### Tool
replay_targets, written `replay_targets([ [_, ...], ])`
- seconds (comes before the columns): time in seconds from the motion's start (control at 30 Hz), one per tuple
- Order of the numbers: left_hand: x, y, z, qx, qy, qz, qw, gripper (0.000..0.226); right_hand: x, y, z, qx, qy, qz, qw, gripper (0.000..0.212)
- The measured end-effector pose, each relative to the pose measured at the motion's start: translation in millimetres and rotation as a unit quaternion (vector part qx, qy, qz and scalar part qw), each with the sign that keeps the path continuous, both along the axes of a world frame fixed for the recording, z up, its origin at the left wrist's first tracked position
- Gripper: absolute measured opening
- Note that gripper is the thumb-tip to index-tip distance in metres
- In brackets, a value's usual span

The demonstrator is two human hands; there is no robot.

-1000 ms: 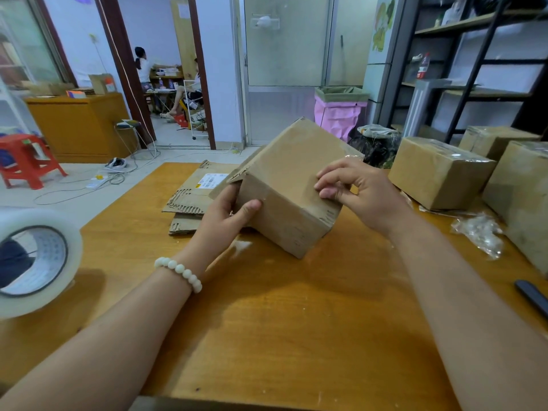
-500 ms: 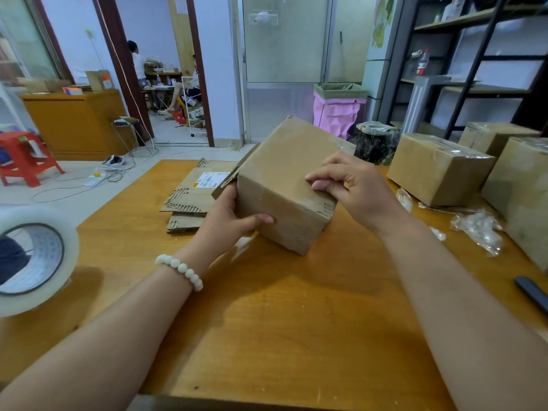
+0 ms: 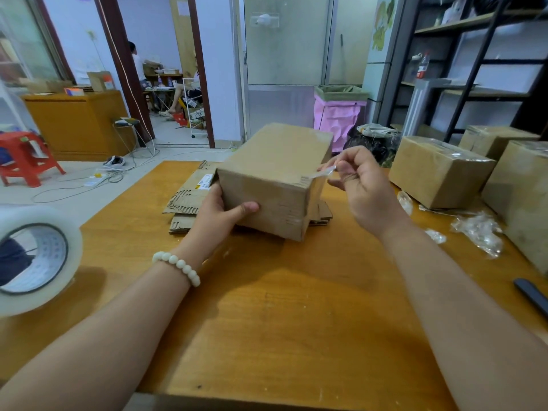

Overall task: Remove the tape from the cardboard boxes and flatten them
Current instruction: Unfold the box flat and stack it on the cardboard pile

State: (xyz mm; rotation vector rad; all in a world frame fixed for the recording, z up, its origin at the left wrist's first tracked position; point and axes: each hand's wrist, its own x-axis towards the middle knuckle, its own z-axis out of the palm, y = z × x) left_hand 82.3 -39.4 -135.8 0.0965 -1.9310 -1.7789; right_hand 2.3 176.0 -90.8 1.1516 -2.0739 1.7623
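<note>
— Since a moment ago the box [image 3: 267,179] has swung round from its tilt to lie squarer, and the right hand [image 3: 358,185] has left the top face; it now pinches a tape strip [image 3: 321,173] lifted off the near right corner.

— And the other hand?

— Left hand [image 3: 219,212] grips the box's left end, thumb across the near face. The box is mid-table [image 3: 281,307], over the flattened cardboard [image 3: 189,197]; I can't tell whether it rests on that.

— How should the peel go?

— I'd pull low along the seam, slow and even, so the strip comes off whole instead of snapping. The left hand should brace against that pull.

— Anything else different?

— No. The taped boxes [image 3: 436,170] at the right and the tape roll [image 3: 35,259] sit as before.
</note>
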Motion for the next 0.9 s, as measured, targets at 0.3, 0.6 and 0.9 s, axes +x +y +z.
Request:
replay_targets([
  [0.3, -1.2, -4.0, -3.3, 0.023, 0.006, 0.013, 1.000, 0.065, 9.0, -9.3, -11.7, 0.063, -0.014, -0.016, 0.998, 0.049],
  [0.6, -6.1, -8.3, -7.3, 0.036, 0.004, 0.020, 0.999, 0.055, -5.2, -14.6, -28.1, 0.050, 0.189, -0.096, 0.976, 0.026],
  [0.9, -4.2, -4.0, -3.1, 0.034, 0.031, 0.064, 0.997, 0.040, 4.5, -21.0, -31.8, 0.075, 0.185, -0.163, 0.966, 0.059],
])
